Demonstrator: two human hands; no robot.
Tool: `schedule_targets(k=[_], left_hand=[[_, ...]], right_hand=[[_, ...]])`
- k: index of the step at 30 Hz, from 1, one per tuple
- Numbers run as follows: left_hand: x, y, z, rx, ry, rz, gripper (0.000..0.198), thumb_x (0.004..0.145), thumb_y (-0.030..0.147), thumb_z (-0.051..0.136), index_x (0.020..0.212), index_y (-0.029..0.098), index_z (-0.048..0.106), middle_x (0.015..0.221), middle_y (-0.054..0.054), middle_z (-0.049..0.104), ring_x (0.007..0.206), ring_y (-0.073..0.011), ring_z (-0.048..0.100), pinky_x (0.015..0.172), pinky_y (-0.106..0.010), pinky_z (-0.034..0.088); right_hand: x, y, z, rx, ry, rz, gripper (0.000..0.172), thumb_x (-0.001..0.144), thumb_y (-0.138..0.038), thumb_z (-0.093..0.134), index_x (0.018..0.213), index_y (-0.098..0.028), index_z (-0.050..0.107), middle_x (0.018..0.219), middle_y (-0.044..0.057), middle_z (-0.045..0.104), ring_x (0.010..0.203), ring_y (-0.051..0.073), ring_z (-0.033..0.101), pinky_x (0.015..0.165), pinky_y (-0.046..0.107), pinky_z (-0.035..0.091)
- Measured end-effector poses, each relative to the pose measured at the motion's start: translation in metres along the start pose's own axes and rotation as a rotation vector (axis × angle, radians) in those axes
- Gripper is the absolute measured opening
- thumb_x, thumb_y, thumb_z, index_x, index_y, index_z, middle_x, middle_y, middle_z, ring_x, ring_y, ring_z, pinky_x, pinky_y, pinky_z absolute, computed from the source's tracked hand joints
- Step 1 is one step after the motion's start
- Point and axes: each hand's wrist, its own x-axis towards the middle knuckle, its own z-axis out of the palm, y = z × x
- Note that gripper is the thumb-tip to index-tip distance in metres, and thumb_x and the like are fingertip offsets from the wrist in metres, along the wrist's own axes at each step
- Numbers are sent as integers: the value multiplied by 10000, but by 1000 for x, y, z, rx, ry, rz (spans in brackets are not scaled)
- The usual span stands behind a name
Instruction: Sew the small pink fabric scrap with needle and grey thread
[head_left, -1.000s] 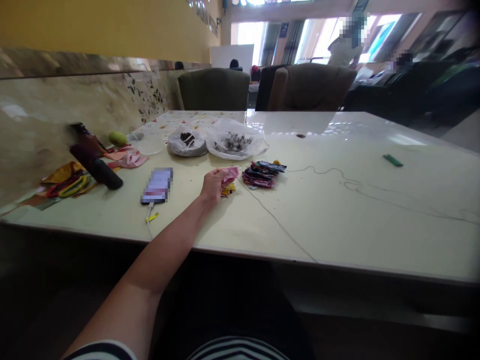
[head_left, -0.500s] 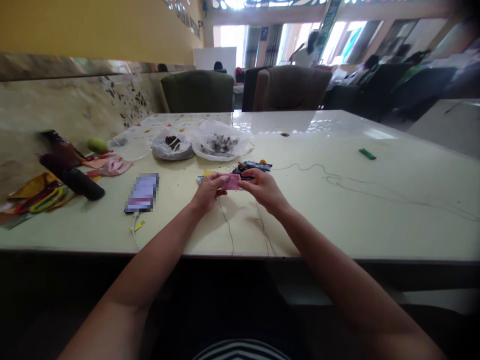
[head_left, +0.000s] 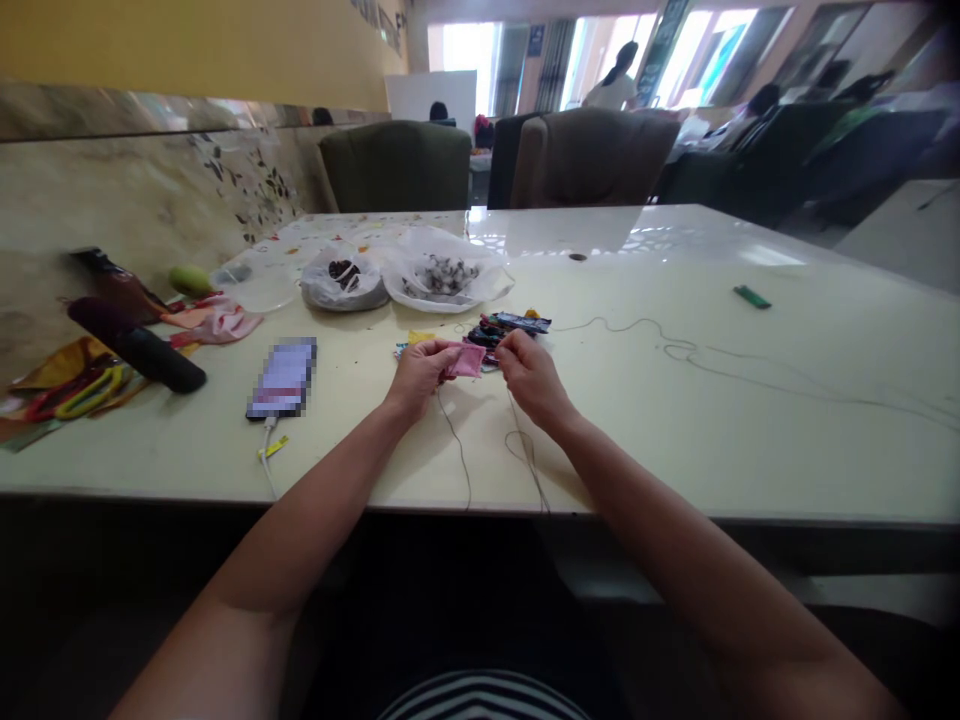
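My left hand [head_left: 417,373] pinches a small pink wrapper [head_left: 466,362] just above the cream table [head_left: 675,430]. My right hand [head_left: 529,375] is closed in a pinch a little to the right of the wrapper, and a thin thread [head_left: 525,450] runs down from it toward the table's front edge; whether its fingers touch the wrapper I cannot tell. Behind both hands lies a small heap of coloured wrappers [head_left: 504,328].
Two plastic bags with dark contents [head_left: 343,282] [head_left: 444,280] sit behind the heap. A phone on a cable [head_left: 283,377] lies left of my hands; further left are a dark cylinder [head_left: 150,352], pink cloth [head_left: 225,325] and scissors [head_left: 82,390]. A green lighter [head_left: 751,296] lies far right. Chairs stand behind the table.
My right hand came into view and met my left at the pink wrapper, then drew slightly to the right. My left hand lifted the wrapper toward me.
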Motion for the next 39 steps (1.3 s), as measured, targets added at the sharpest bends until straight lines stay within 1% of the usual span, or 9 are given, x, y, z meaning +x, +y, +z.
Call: schedule_targets(k=[2, 4, 9, 13, 22, 26, 29, 34, 39], left_hand=[[-1, 1, 1, 10, -11, 10, 196, 656, 324, 844, 751, 163, 786, 519, 6, 578, 471, -87, 421, 475, -240, 339], [-2, 1, 1, 26, -24, 18, 188, 663, 311, 840, 751, 155, 785, 524, 6, 577, 480, -87, 430, 498, -244, 356], [-5, 3, 4, 40, -80, 38, 176, 682, 315, 838, 731, 156, 783, 536, 6, 574, 505, -86, 438, 535, -247, 379], [-6, 4, 6, 36, -97, 53, 166, 683, 310, 839, 733, 160, 788, 546, 8, 575, 508, -82, 426, 536, -244, 370], [-4, 1, 4, 29, -107, 47, 185, 668, 317, 855, 760, 167, 797, 647, -26, 667, 562, -103, 498, 566, -253, 390], [-5, 2, 5, 29, -108, 47, 201, 653, 323, 855, 758, 163, 793, 640, -19, 655, 559, -95, 487, 553, -243, 381], [-6, 5, 5, 40, -104, 24, 213, 646, 327, 850, 754, 157, 778, 624, -4, 629, 550, -83, 469, 542, -234, 372], [-7, 7, 6, 42, -112, 1, 241, 637, 329, 847, 764, 146, 752, 640, 7, 623, 564, -72, 477, 541, -214, 371], [-7, 6, 6, 50, -114, 25, 255, 648, 336, 844, 758, 142, 720, 625, 17, 596, 553, -67, 463, 534, -212, 369]], right_hand=[[-1, -1, 1, -85, 108, -172, 151, 885, -225, 593, 739, -199, 564, 776, 6, 497, 758, 155, 472, 727, 291, 373], [-2, -1, 2, -121, 139, -247, 126, 860, -219, 641, 737, -189, 644, 805, 14, 509, 775, 159, 484, 754, 297, 385], [-2, 0, 3, -151, 127, -195, 113, 869, -228, 662, 775, -198, 718, 773, 6, 538, 719, 152, 487, 727, 291, 387], [-2, 0, 3, -162, 133, -169, 110, 875, -235, 672, 798, -201, 743, 758, 11, 598, 733, 159, 518, 749, 291, 396], [-1, 3, 3, -105, 118, -165, 126, 876, -269, 672, 800, -187, 728, 764, 16, 639, 729, 154, 538, 726, 286, 398], [-2, 2, 3, -82, 96, -130, 113, 874, -259, 656, 912, -177, 724, 741, -1, 632, 668, 134, 518, 658, 271, 380], [0, 5, 2, -72, 83, -171, 174, 873, -258, 650, 1002, -183, 740, 820, 21, 691, 724, 154, 575, 681, 277, 411], [5, 12, 1, -114, 66, -261, 131, 876, -239, 641, 822, -173, 740, 824, 48, 726, 790, 183, 627, 749, 306, 445], [5, 12, 0, -91, 53, -256, 141, 886, -250, 638, 829, -171, 740, 818, 45, 725, 780, 181, 628, 736, 306, 442]])
